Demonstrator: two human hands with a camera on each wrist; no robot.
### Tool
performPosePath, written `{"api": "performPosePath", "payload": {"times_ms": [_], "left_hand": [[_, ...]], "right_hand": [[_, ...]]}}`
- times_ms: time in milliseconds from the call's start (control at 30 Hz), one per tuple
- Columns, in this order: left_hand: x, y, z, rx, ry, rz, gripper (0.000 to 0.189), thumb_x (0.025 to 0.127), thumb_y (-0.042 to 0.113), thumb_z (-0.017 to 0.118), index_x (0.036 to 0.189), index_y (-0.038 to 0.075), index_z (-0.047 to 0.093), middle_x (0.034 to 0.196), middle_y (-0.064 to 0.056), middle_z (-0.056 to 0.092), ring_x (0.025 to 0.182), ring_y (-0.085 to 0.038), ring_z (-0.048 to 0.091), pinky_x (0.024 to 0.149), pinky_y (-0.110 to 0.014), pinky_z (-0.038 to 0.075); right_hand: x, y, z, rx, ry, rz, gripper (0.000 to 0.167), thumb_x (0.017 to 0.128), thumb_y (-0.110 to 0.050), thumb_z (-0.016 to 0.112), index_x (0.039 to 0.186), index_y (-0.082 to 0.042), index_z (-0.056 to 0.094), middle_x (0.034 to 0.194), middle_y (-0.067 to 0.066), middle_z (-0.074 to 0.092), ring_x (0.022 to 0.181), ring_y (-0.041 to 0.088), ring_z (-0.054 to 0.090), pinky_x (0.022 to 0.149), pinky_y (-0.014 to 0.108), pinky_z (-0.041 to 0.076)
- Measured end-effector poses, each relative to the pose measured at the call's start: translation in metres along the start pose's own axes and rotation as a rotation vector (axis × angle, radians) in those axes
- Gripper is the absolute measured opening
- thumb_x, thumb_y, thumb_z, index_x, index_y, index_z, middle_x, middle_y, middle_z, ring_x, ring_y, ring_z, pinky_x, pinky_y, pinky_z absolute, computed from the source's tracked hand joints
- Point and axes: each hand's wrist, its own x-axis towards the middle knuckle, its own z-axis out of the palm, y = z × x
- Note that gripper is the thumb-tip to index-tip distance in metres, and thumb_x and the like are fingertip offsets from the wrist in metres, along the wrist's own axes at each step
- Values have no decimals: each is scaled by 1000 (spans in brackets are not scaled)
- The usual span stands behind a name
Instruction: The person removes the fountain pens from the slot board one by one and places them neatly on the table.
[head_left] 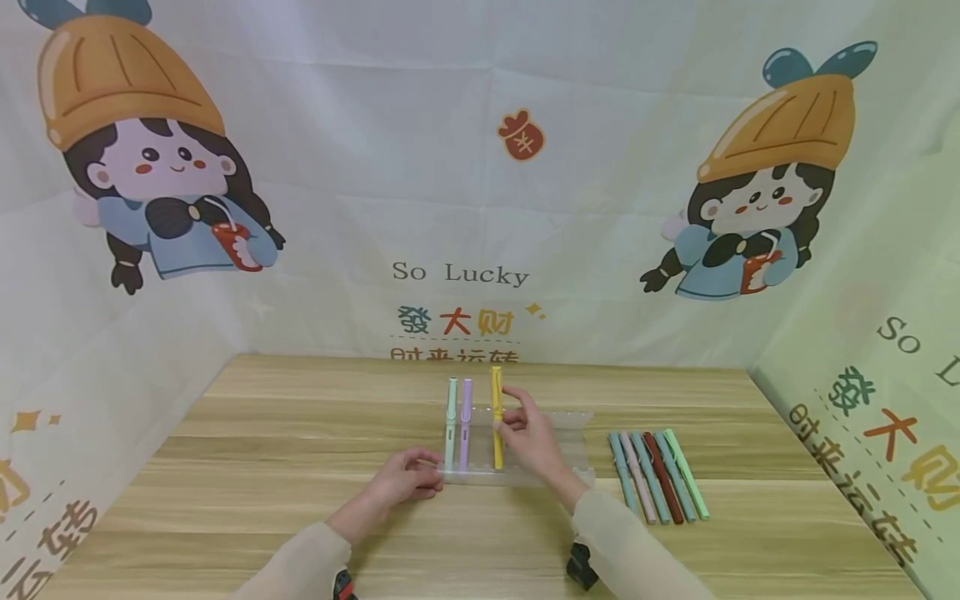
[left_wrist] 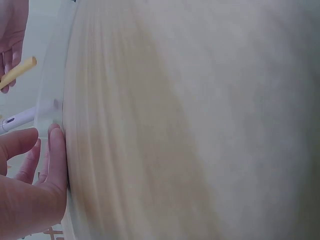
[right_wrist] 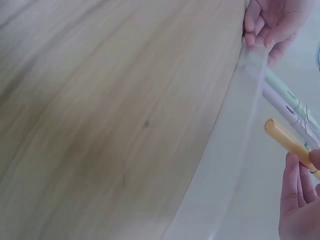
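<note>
My right hand point(head_left: 534, 435) pinches a yellow pen point(head_left: 497, 442) between thumb and fingers, over a clear plastic pen holder point(head_left: 562, 442). In the right wrist view the yellow pen's point(right_wrist: 286, 137) lower end stands off the holder's front strip. A mint green pen point(head_left: 450, 442) and a purple pen point(head_left: 465, 442) lie side by side in the holder's left part, caps at the back. At the front left corner, my left hand point(head_left: 408, 477) grips the holder's edge. The left wrist view has its thumb and fingertips point(left_wrist: 56, 137) at that edge, near the purple pen's end point(left_wrist: 22, 119).
Right of the holder, several loose pens lie in a row on the wooden table point(head_left: 300, 433): blue-green, pinkish, a dark red pen point(head_left: 663, 479) and a light green pen point(head_left: 687, 475). A printed cloth point(head_left: 337, 167) hangs behind and at both sides.
</note>
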Motion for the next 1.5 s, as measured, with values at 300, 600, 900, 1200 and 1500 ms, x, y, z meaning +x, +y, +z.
{"api": "performPosePath", "payload": {"times_ms": [300, 600, 900, 1200, 1500], "left_hand": [[-1, 0, 0, -6, 0, -1, 27, 84, -3, 53, 107, -14, 45, 80, -12, 60, 73, -17, 59, 68, -30, 51], [-1, 1, 1, -6, 5, 5, 26, 84, -4, 53, 106, -14, 45, 80, -12, 60, 73, -18, 58, 68, -32, 51], [-1, 0, 1, -11, 5, 3, 26, 83, -4, 53, 106, -14, 45, 80, -12, 60, 73, -18, 58, 68, -31, 51], [-1, 1, 1, -7, 3, 3, 25, 83, -4, 53, 105, -14, 46, 78, -10, 60, 72, -17, 58, 67, -30, 51], [-1, 1, 1, -16, 4, -3, 26, 83, -3, 53, 106, -14, 45, 78, -10, 59, 73, -18, 58, 68, -31, 51]], "right_hand": [[-6, 6, -14, -34, -38, 28, 52, 77, 5, 61, 124, -4, 43, 79, 12, 60, 67, 19, 57, 57, 25, 51], [-12, 11, -31, -64, -28, 71, 51, 76, 4, 63, 123, -5, 45, 77, 9, 59, 67, 19, 57, 55, 26, 52], [-20, 16, -53, -64, -41, 92, 51, 77, 4, 63, 124, -3, 44, 77, 9, 57, 67, 20, 56, 55, 29, 52], [-25, 15, -78, -135, -38, 129, 52, 78, 1, 64, 126, -7, 44, 79, 7, 56, 68, 19, 56, 56, 32, 52], [-29, 15, -105, -206, -62, 148, 52, 80, -4, 63, 127, -8, 41, 83, 8, 56, 71, 19, 56, 57, 31, 51]]}}
